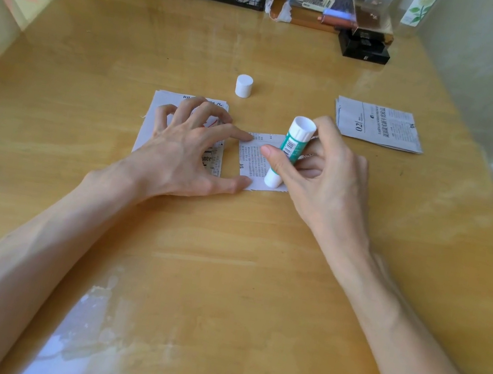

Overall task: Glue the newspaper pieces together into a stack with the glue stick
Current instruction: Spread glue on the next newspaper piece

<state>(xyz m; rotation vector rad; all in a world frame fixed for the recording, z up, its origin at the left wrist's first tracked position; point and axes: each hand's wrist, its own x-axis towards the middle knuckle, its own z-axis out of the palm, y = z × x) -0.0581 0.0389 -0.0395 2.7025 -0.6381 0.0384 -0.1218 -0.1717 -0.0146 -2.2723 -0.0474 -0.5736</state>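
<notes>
On a wooden table (224,265), the left hand (185,149) spreads wide, thumb and forefinger pinning a central newspaper piece (252,158) against sliding. The right hand (323,174) grips the glue stick (291,151), its lower end on that piece; the white cap (244,86) stands beyond.

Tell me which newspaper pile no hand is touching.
The pile at the far right, printed "02". The left hand rests on the other two, and the right hand holds the glue stick on the middle piece.
</notes>
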